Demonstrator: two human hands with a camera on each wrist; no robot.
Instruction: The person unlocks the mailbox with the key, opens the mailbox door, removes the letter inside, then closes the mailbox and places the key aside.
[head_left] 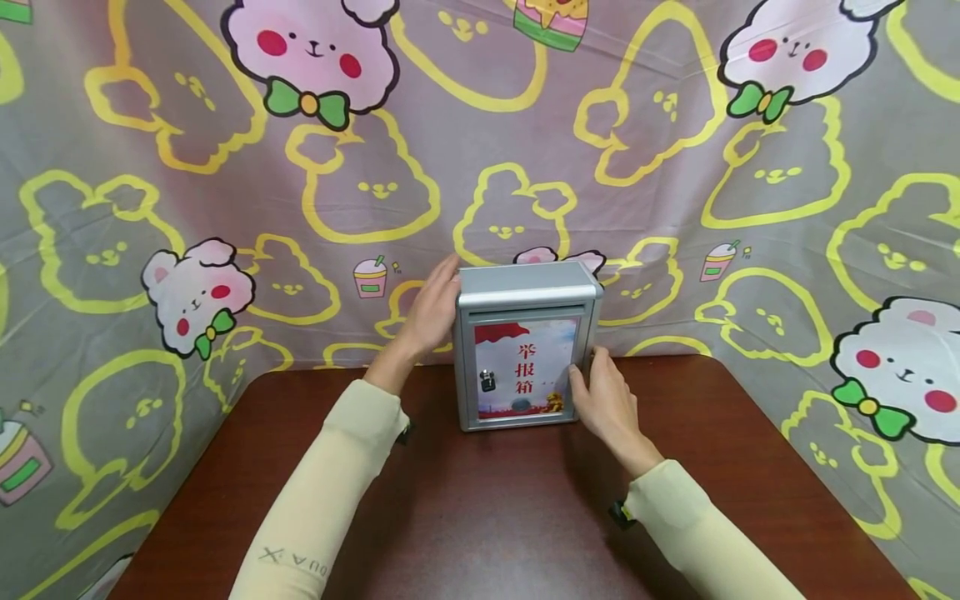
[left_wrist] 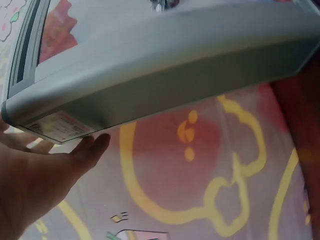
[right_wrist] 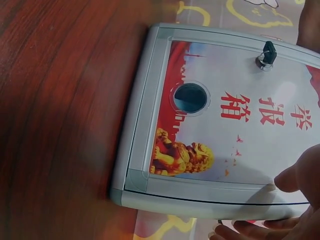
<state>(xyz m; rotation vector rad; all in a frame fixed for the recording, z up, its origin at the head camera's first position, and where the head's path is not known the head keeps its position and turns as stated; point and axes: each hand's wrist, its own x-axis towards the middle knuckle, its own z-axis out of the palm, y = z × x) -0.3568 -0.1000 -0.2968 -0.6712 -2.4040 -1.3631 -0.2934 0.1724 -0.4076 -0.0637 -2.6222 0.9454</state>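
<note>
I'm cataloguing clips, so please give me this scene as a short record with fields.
object: silver box, held upright at the table
front: red characters, round window near the bottom
lock: front left, black-headed key in it
left hand: against the box's upper left side
right hand: grips the box's right edge, thumb in front
backdrop: cartoon-print cloth

red-brown table [head_left: 480, 508] | grey cloth [head_left: 637, 242] behind it, yellow cartoon print
</note>
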